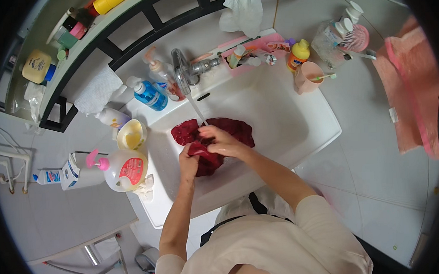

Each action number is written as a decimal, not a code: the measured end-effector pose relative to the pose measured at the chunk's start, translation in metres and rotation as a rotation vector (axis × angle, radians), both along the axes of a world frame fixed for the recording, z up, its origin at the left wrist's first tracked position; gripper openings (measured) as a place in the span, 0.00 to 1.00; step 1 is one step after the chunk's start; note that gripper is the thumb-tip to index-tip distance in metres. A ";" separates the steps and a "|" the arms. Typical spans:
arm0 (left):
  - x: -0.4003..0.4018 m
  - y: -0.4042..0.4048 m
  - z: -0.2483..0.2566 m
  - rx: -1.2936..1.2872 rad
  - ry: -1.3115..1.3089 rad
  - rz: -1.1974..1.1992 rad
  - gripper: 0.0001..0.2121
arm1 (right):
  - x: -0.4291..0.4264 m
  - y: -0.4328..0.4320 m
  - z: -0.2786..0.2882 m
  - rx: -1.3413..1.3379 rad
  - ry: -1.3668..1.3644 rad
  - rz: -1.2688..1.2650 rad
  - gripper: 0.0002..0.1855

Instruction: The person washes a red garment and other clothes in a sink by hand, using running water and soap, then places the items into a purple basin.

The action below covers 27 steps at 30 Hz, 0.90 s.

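Wet dark red cloth (237, 130) lies bunched in the white washbasin (276, 101). My left hand (188, 164) grips a fold of the cloth near the basin's left side. My right hand (223, 141) is just to the right, fingers apart and pointing left, over the cloth; whether it pinches any of the fabric is not plain. From the chrome faucet (181, 72) a stream of water falls onto the cloth beside my right fingertips. Part of the cloth hangs below my hands, towards the basin's front wall.
Left of the faucet stand a blue pump bottle (151, 97) and a clear pump bottle (165, 75). A soap dish (132, 135) and a large pump jug (127, 170) line the left rim. At the right rear are a pink caddy (252, 51), a yellow bottle (298, 54) and a pink cup (307, 78).
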State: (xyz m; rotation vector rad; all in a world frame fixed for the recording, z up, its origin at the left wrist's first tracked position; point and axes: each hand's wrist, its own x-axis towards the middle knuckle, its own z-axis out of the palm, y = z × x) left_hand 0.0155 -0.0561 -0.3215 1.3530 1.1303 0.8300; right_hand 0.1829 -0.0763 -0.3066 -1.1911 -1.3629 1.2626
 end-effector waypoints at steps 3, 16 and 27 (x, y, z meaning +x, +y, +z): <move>0.003 0.003 0.014 -0.210 -0.181 0.146 0.14 | 0.039 -0.018 -0.027 -0.193 -0.451 0.025 0.33; -0.019 0.026 0.027 -0.417 -0.495 0.484 0.13 | 0.091 0.005 -0.005 -0.190 -0.427 0.044 0.15; 0.064 -0.019 0.028 0.575 0.512 -0.126 0.38 | 0.096 0.000 0.049 0.112 -0.452 0.097 0.12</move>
